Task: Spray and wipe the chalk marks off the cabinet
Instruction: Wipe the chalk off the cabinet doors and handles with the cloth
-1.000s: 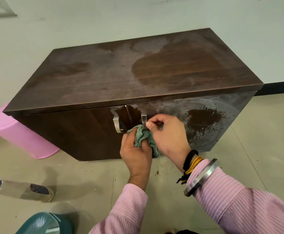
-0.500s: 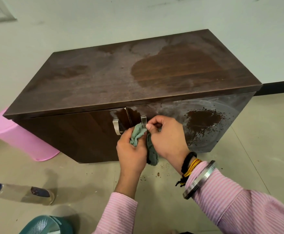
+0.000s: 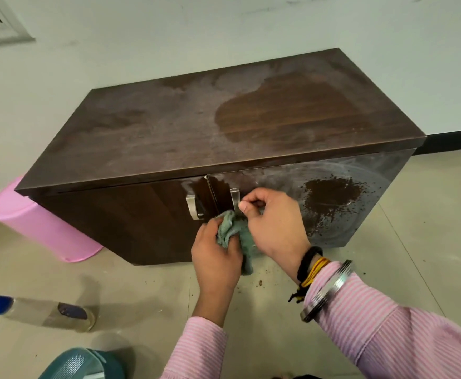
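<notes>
**A:** Where do you stand with the cloth? Your left hand point(image 3: 215, 258) has its fingers curled round the bunched green rag point(image 3: 230, 229), and your right hand point(image 3: 274, 227) pinches the same rag from the other side, thumb and forefinger drawn together near the right door's metal handle point(image 3: 235, 198).

**B:** So both hands are on the rag and neither is flat to the wood. Where do the marks lie from there?

**A:** Off to your right. The hazy white chalk film runs across the right door point(image 3: 360, 170) of the cabinet point(image 3: 141, 149), with a dark spattered patch point(image 3: 330, 195) in the midst of it. The film's long run goes sideways along the door, from just beside the handle out toward the far right edge. Your right hand is the nearer one; the left sits below the seam between the two doors.

**B:** And the top?

**A:** It shows pale smears too, around a darker patch, but it lies above and beyond both hands.

**B:** The spray?

**A:** A clear bottle with a blue cap point(image 3: 35, 314) lies on its side on the floor, well apart to your left, nearer the left hand. I'd judge a sideways stroke with the right hand suits the door best.
</notes>
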Demonstrator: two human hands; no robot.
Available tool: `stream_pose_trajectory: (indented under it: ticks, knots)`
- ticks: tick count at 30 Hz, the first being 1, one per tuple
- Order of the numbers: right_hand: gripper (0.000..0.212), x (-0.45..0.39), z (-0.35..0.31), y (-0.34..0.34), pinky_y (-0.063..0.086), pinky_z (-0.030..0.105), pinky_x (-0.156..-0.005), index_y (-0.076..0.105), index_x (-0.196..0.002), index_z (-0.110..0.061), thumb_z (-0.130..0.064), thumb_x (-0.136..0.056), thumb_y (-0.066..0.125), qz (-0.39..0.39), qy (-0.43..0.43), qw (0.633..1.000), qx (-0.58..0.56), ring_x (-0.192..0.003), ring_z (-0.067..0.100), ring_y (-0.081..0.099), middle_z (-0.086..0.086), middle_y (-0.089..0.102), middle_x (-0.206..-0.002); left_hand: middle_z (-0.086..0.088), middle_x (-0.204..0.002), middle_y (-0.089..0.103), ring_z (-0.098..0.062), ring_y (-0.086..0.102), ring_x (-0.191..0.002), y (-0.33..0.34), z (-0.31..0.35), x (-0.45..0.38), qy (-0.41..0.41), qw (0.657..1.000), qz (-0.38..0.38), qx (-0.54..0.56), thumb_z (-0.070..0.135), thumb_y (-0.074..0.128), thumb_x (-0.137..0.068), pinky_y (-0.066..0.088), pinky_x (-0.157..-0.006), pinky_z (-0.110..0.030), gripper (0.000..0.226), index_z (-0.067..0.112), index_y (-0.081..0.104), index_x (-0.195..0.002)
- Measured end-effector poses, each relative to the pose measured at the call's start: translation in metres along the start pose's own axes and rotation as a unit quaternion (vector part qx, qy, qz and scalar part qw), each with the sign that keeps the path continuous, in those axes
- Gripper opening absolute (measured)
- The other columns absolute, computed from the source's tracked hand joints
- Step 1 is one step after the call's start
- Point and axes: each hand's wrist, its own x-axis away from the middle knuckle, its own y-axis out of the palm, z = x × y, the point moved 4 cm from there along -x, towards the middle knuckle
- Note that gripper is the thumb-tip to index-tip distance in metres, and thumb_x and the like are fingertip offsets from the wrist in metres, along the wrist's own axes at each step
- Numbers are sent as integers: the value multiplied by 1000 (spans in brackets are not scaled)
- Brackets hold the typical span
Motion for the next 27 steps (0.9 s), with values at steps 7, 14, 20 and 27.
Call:
stream_pose_trajectory:
  ticks: [7, 14, 20, 27]
  knots:
    - [10, 8, 0, -10, 52, 28, -67, 67, -86, -28, -26, -94, 62, 7, -32, 999, -7, -72, 7, 63, -12, 67, -79, 2, -106, 55, -8, 53, -92, -52, 72, 4, 107, 981, 164, 1, 18, 64, -83, 43, -87, -10, 37, 7, 56, -117]
    - [10, 13, 14, -82, 36, 4, -63, 70, -98, -22, -19, -93, 62, 71, -22, 996, 37, -77, 3, 57, -10, 67, -89, -16, -104, 62, -33, 60, -89, 20, 128, -12, 304, 932, 73, -186, 21, 61, -88, 54, -74, -40, 24, 6, 64, -106]
    - [15, 34, 28, -131, 50, 19, -79, 70, -106, -23, -21, -92, 66, 80, -25, 993, 81, -87, 7, 65, -8, 71, -96, -12, -104, 59, -33, 63, -91, 53, 106, 14, 249, 951, -29, -180, 12, 78, -75, 60, -65, -43, 36, 11, 56, -103]
    - [21, 16, 40, -132, 37, 1, -71, 66, -115, -27, -24, -94, 64, 64, -40, 993, 95, -90, -2, 57, -14, 64, -101, -16, -106, 57, -31, 59, -94, 56, 106, 1, 130, 979, 154, -27, 12, 65, -77, 50, -79, -32, 31, 6, 57, -107]
